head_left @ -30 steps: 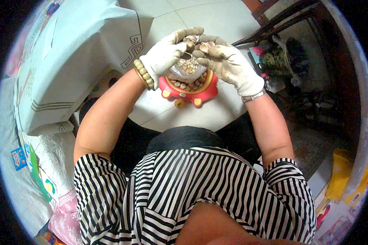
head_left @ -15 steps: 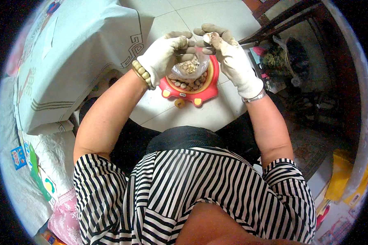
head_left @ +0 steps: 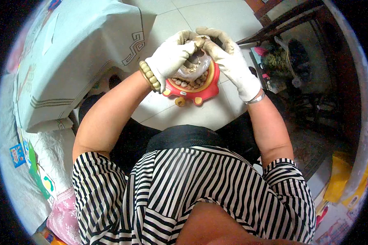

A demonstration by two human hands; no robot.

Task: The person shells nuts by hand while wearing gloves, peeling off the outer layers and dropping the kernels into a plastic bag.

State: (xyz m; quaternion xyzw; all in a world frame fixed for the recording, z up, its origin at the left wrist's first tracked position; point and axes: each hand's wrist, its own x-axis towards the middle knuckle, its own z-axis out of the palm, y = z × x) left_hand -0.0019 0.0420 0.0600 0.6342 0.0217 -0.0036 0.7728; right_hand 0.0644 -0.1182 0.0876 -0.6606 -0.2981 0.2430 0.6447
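Observation:
My left hand (head_left: pixel 173 53), in a white glove with dirty fingertips, is closed and meets my gloved right hand (head_left: pixel 227 57) above a red and yellow animal-shaped stool (head_left: pixel 208 93). Pinched between both sets of fingertips is a small pale piece that looks like garlic (head_left: pixel 200 38), mostly covered by the fingers. Just below, a clear plastic bag (head_left: pixel 189 75) with pale clove-like pieces sits on the stool, partly hidden by my left hand. Round brownish-white bulbs (head_left: pixel 188 85) lie around the bag inside the yellow rim.
A pale cloth with a dark key pattern (head_left: pixel 86 61) drapes over furniture at the left. Dark wooden furniture (head_left: pixel 290 20) stands at the right, with a cluttered shelf beneath. Light floor tiles (head_left: pixel 163 24) surround the stool. Yellow packaging (head_left: pixel 341 175) lies at the lower right.
My hands have come together from slightly apart. The left hand has moved right and closed in on the piece that my right fingers held.

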